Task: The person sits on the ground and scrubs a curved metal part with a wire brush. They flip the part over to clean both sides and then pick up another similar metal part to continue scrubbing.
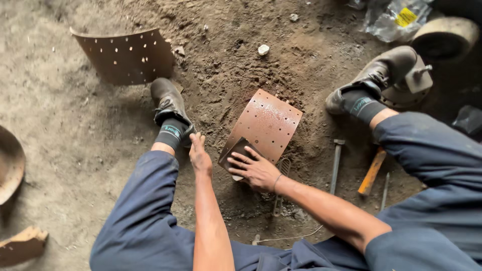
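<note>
At frame centre the right hand (257, 170) presses flat, fingers spread, on the rusty curved perforated metal plate (266, 125)—steadying it, I judge—while the left hand (200, 155) hovers open, gripping nothing.

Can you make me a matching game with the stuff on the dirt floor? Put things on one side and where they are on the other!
Things:
1. rusty curved plate
2. hammer
3. white stone
4. second curved plate

Places:
A. top left, beyond the left shoe
B. under the right hand
C. beside the right leg, orange handle
D. alone on the dirt, top middle

Pairs: 1-B, 2-C, 3-D, 4-A
</note>
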